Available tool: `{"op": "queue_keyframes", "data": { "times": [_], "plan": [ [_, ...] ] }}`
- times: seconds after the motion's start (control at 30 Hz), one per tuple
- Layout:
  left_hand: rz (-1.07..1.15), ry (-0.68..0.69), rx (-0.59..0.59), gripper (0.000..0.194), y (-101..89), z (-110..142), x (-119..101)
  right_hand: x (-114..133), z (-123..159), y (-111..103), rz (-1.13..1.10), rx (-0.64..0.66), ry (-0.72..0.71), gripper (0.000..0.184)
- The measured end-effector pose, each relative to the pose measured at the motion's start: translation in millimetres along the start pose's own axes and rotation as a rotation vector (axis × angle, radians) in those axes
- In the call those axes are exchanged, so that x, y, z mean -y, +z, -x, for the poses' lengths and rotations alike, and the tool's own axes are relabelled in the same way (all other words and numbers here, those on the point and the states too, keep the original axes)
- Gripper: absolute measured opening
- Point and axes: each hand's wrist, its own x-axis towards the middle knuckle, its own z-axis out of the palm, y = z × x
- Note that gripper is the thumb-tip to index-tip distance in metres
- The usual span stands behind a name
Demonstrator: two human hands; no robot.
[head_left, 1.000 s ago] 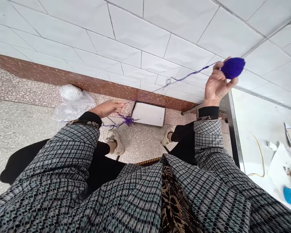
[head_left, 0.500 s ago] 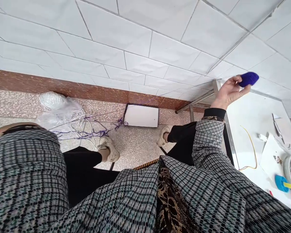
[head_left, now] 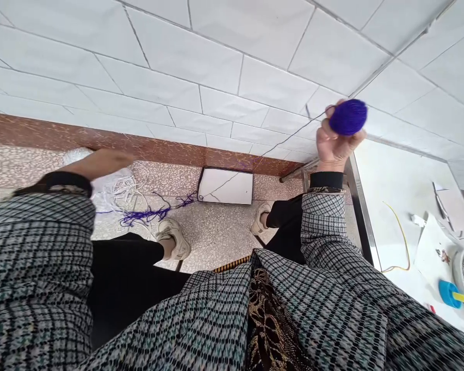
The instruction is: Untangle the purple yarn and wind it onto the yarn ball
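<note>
White wall tiles [head_left: 216,72] rise above a brown marble skirting [head_left: 100,139] and a speckled terrazzo floor [head_left: 216,242], all seen at a slant from the head camera. The person's right hand [head_left: 334,147] is raised, its fingers curled firmly round a ball of purple yarn [head_left: 348,117]. The left hand [head_left: 100,164] reaches out low and flat, fingers together, above a heap of white cord [head_left: 119,193]; whether it pinches anything, I can't tell from here. A thin purple strand [head_left: 282,141] runs down from the ball past a white-faced board [head_left: 226,185] towards a loose purple tangle [head_left: 143,216] on the floor, just beside a beige sneaker [head_left: 174,239]. That tangle looks like the likeliest trouble: a sharp tug could tighten its knots or drag it into the white cord. A shifting foot could pin the yarn, and a loosened grip could send the ball to the floor.
</note>
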Motion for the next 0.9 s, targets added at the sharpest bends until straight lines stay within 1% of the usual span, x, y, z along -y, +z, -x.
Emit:
{"op": "queue_keyframes", "data": {
  "times": [0.03,0.07,0.1,0.13,0.17,0.2,0.27,0.3,0.33,0.4,0.47,0.53,0.57,0.6,0.63,0.67,0.73,0.77,0.83,0.9],
  "plan": [
    [0.032,-0.03,0.002,0.034,5.4,-10,-9,-11,0,6,-0.11,0.036,-0.007,0.078],
    [0.136,0.013,0.006,0.039,12.9,-18,-25,-19,0,15,-0.184,0.091,0.01,0.083],
    [0.291,0.105,0.005,0.043,22.1,-25,-45,-26,1,25,-0.222,0.162,0.05,0.086],
    [0.472,0.17,-0.021,0.043,32.8,-30,-69,-31,3,36,-0.225,0.239,0.101,0.089],
    [0.629,0.26,0.011,0.045,44.2,-32,-94,-35,5,48,-0.209,0.31,0.147,0.092],
    [0.788,0.315,0.046,0.045,55.6,-33,-119,-38,7,58,-0.195,0.363,0.174,0.093],
    [1.067,0.349,0.122,0.043,75.8,-30,-161,-45,9,75,-0.213,0.446,0.183,0.092],
    [1.164,0.339,0.148,0.042,83.5,-26,-175,-48,9,80,-0.242,0.475,0.169,0.09],
    [1.228,0.314,0.165,0.04,89.1,-23,-185,-51,8,83,-0.272,0.49,0.15,0.087],
    [1.253,0.266,0.141,0.033,94.5,-16,-189,-55,2,82,-0.287,0.464,0.119,0.083],
    [1.17,0.251,0.036,0.024,94.5,-11,-181,-55,-6,73,-0.19,0.37,0.111,0.081],
    [1.011,0.28,-0.086,0.02,92.6,-10,-167,-52,-16,58,-0.045,0.228,0.111,0.075],
    [0.909,0.302,-0.123,0.02,91.8,-10,-160,-50,-21,50,0.014,0.152,0.113,0.071],
    [0.798,0.328,-0.129,0.021,91.3,-11,-154,-49,-26,41,0.057,0.082,0.117,0.068],
    [0.686,0.358,-0.106,0.021,91.1,-11,-149,-48,-30,34,0.081,0.018,0.119,0.064],
    [0.582,0.392,-0.058,0.021,91.0,-12,-145,-49,-34,27,0.092,-0.034,0.125,0.061],
    [0.432,0.474,0.076,0.022,90.1,-10,-142,-54,-39,21,0.09,-0.12,0.139,0.054],
    [0.392,0.518,0.14,0.023,88.8,-8,-143,-59,-39,21,0.09,-0.154,0.147,0.051],
    [0.369,0.606,0.238,0.025,83.7,-2,-148,-70,-36,31,0.129,-0.2,0.161,0.044],
    [0.393,0.664,0.302,0.026,74.5,6,-155,-79,-27,48,0.256,-0.177,0.168,0.043]
  ]
}}
